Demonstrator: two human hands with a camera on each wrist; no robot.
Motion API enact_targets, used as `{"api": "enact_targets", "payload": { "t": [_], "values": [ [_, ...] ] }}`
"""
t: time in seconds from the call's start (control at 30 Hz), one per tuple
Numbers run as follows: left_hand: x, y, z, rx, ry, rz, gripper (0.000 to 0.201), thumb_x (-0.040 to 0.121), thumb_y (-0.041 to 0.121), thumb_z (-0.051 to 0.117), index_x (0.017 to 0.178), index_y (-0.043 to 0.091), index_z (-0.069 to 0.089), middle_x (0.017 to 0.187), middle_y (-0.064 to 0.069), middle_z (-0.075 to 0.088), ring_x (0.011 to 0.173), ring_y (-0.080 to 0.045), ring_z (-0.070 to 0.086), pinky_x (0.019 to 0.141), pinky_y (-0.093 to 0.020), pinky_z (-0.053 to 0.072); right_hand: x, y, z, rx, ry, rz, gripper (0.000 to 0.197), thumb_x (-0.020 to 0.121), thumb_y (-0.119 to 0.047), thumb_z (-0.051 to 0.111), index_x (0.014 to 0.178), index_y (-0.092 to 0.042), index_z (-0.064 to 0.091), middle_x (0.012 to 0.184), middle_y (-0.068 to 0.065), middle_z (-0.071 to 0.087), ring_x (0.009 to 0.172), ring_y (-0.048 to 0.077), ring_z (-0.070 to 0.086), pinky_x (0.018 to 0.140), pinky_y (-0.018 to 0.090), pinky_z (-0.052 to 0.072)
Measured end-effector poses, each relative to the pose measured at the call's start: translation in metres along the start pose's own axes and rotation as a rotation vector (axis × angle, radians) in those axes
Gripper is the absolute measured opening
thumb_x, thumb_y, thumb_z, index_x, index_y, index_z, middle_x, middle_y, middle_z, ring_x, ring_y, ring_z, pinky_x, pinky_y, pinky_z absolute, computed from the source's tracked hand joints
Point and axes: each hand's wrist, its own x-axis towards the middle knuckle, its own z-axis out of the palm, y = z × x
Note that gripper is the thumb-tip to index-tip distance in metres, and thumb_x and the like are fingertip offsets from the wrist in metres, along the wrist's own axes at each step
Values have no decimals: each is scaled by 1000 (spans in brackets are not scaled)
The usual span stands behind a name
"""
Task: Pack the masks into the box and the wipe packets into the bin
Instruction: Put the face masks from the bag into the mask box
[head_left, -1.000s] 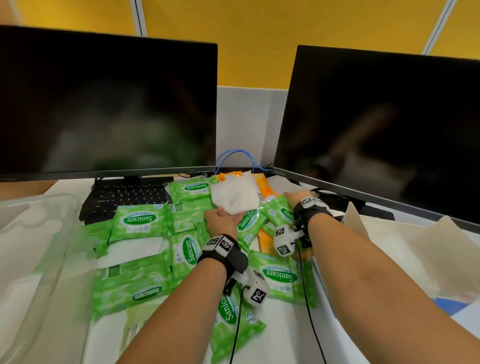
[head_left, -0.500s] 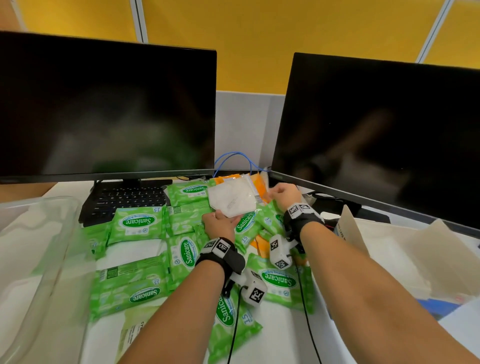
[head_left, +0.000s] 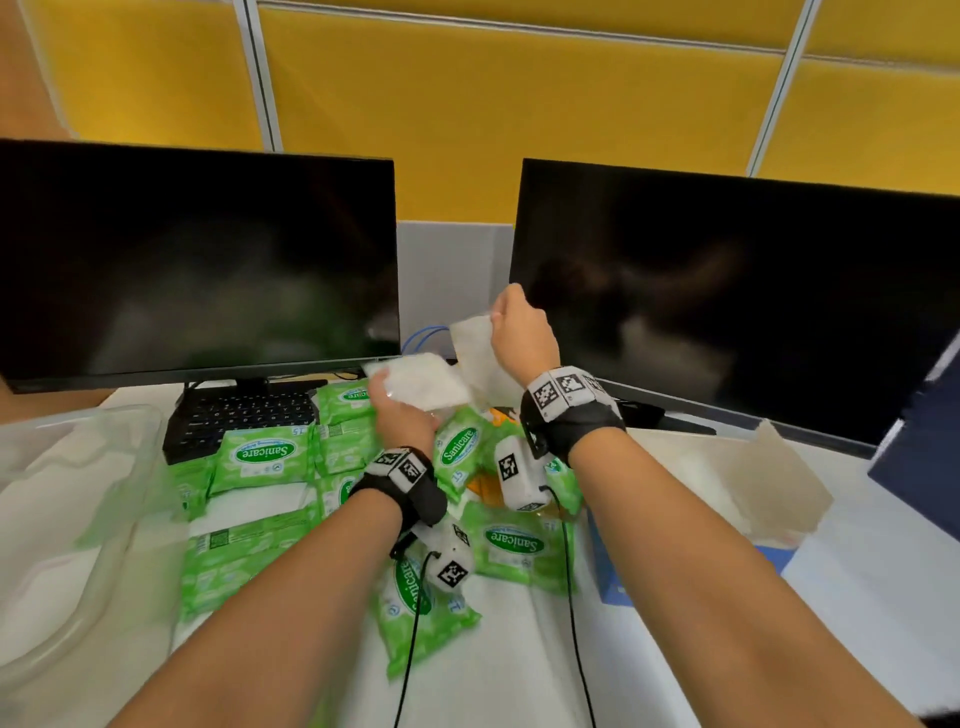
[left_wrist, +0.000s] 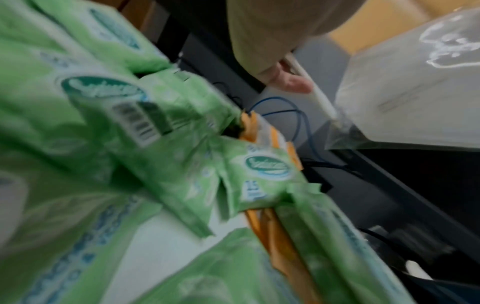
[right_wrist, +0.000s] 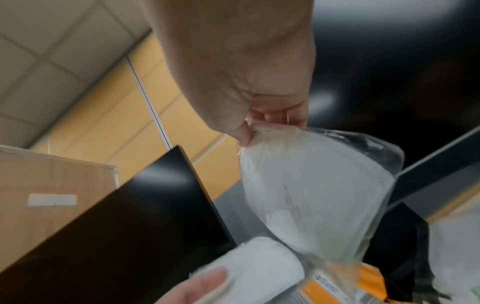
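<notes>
2 wrapped masks (head_left: 470, 358), 1 pinched per hand (head_left: 522, 338).

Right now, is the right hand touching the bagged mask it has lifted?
Touching. The right wrist view shows the right hand pinching the top corner of the bagged mask, which hangs below its fingers.

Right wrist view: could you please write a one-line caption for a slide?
The right hand pinches a clear-bagged white mask by its top corner, lifted before a dark monitor.

Bare forearms — black wristbands (head_left: 400, 480) with checkered tags, white camera pods (head_left: 451, 564), black cables.
</notes>
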Motion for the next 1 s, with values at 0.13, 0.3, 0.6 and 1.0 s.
{"api": "enact_targets", "payload": {
  "t": [0.13,0.3,0.6,1.0],
  "values": [
    [-29,39,9,257,-12,189,32,94,3,42,122,3,57,128,-15,53,118,-30,51,91,-25,37,-16,4,-39,210,21,-25,11,96,-16,44,100,-10,53,97,10,63,89,28,59,83,43,50],
    [-71,70,30,214,-197,275,53,91,34,59,133,5,45,139,-9,36,119,-21,47,102,-22,36,-41,17,-86,390,116,-46,15,95,-17,48,104,-10,58,98,-5,57,88,9,51,72,23,38],
    [-139,79,76,198,-318,308,45,91,17,61,129,0,45,133,-13,43,121,-23,47,92,-10,31,-95,73,-172,449,-366,182,34,87,-14,67,118,-12,54,104,8,69,84,21,72,71,30,60],
    [-174,49,93,995,-671,283,72,78,24,75,132,-2,34,141,-13,21,118,-30,46,86,-27,40,-102,101,-222,-111,168,131,19,83,-22,67,76,-4,63,70,4,54,61,11,49,49,17,35]
  ]
}}
